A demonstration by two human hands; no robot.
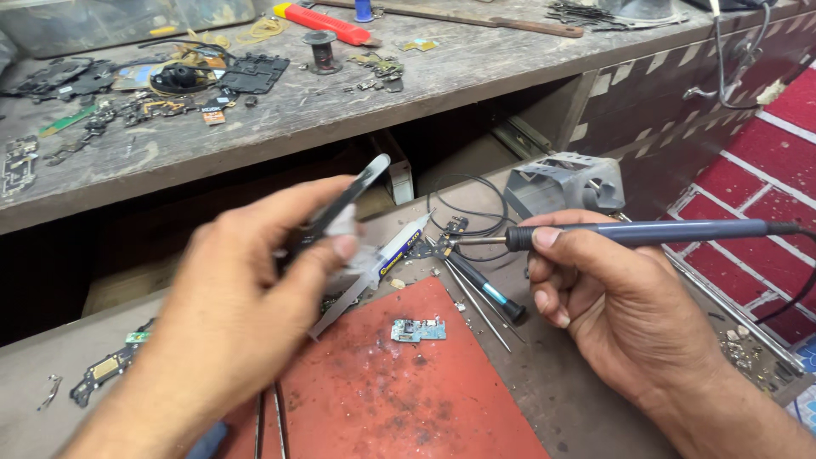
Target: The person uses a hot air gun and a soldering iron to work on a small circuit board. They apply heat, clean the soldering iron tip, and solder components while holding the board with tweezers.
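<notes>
My right hand (608, 297) grips a blue soldering iron (646, 233) with its metal tip pointing left over the bench. My left hand (238, 314) is raised and blurred, holding black tweezers (348, 200) together with a small white wad. Below and between the hands, a small green circuit board (418, 330) lies on a worn red mat (382, 391). A flux syringe (399, 246) lies just behind the left fingers.
A grey iron stand (565, 183) sits behind the right hand. A screwdriver (484, 293) and thin probes lie by the mat. The upper wooden shelf (280, 119) carries phone parts, a solder spool (323, 49) and a red knife (327, 24). Another board strip (106, 370) lies at left.
</notes>
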